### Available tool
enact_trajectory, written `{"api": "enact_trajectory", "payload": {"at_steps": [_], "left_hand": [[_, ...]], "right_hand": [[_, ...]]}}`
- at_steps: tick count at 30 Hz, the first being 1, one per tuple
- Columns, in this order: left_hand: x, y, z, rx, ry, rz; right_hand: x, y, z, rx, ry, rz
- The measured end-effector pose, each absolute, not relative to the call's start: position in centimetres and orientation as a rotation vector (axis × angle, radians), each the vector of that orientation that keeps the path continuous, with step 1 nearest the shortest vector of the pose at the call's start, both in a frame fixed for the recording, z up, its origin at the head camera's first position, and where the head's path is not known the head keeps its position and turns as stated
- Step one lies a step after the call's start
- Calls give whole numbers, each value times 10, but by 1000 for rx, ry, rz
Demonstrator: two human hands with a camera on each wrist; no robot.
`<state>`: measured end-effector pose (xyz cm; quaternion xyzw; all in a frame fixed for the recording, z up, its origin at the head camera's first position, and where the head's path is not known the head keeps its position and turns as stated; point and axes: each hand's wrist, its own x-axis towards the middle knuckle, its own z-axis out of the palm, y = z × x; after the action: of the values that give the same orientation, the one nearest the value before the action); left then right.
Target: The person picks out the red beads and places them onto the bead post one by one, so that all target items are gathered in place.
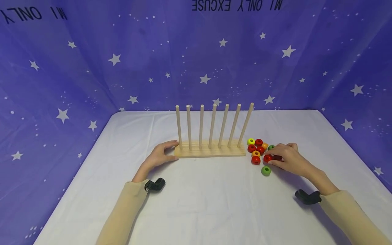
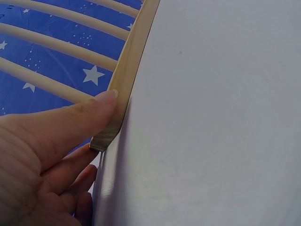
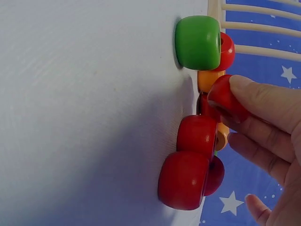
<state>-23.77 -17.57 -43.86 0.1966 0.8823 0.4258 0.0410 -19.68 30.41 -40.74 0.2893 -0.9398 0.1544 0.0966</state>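
A wooden peg stand, a flat base with a row of several upright pegs, stands on the table. My left hand grips its left end. In the left wrist view, the thumb lies on the base and the other fingers are curled by its end. Between thumb and fingertips my right hand pinches a red bead with a hole through it. Close below that hand is a green bead. Red, orange, yellow and green beads lie clustered between the stand and this hand, partly hidden behind the fingers.
A white cloth covers the table. Blue fabric with white stars hangs behind it and along both sides. Each wrist wears a black camera mount.
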Motion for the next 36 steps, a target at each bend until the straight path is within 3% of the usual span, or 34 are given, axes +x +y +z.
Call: {"api": "enact_trajectory", "payload": {"at_steps": [18, 36], "left_hand": [[-236, -171, -439, 511, 2691, 1374], [-236, -172, -441, 509, 2698, 1357]], "right_hand": [[-200, 301, -400, 863, -2450, 560], [-212, 279, -364, 805, -2277, 667]]}}
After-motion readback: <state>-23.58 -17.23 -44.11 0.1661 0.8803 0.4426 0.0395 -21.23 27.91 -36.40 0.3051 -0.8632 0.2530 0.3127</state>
